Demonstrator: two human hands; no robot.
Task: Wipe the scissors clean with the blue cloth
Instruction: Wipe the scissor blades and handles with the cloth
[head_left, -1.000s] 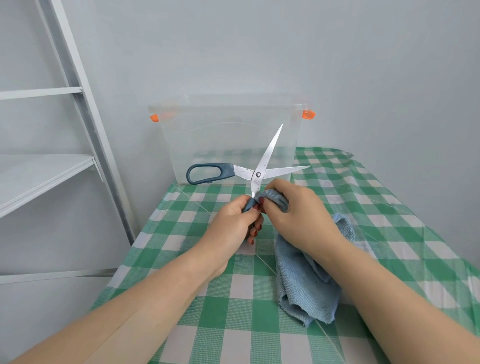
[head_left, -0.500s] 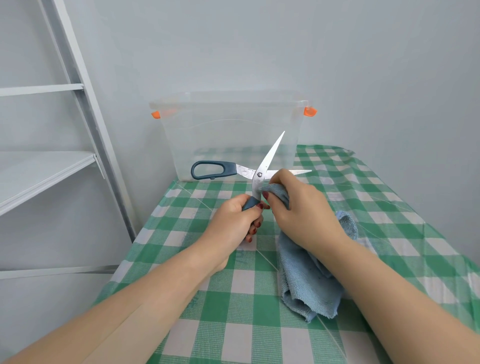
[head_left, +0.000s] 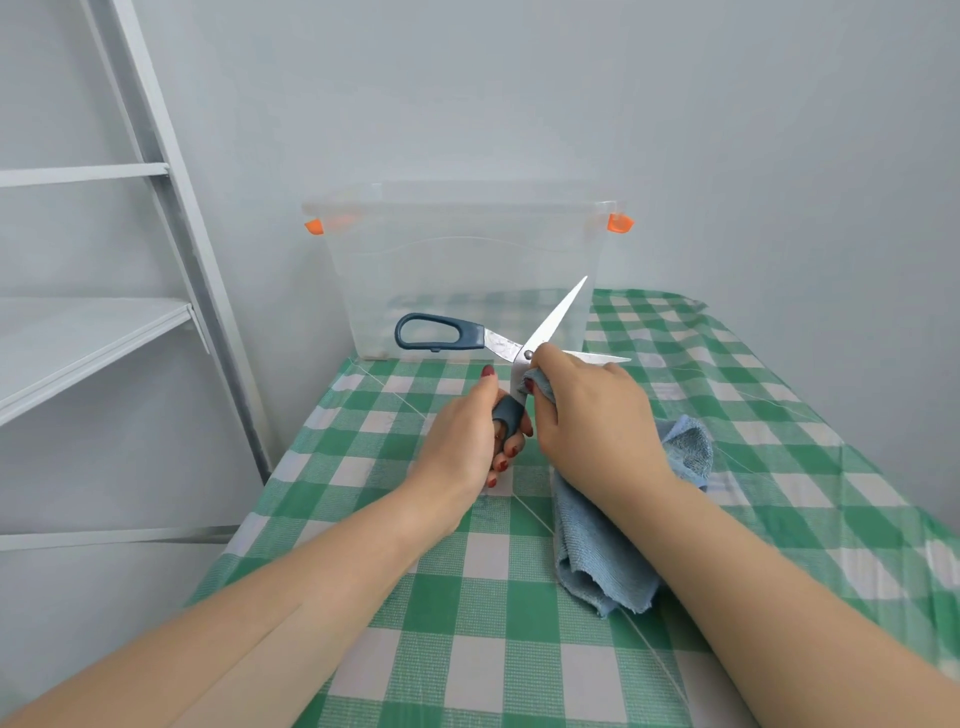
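Scissors (head_left: 498, 344) spread wide open, held up over the green checked table (head_left: 779, 415), in front of a clear bin (head_left: 467, 260). White shelf unit (head_left: 78, 332) far left. Left hand (head_left: 462, 436) grips the lower dark handle, fingers curled round it, thumb up; other handle loop sticks out left, free. Right hand (head_left: 592, 415) pinches blue cloth (head_left: 602, 545) onto a blade just below the pivot, probably its near face. Rest of cloth drapes below the right wrist.

Single head-worn wide-angle view, forward and down, close above the checked table (head_left: 467, 649), grey wall (head_left: 727, 130) beyond.
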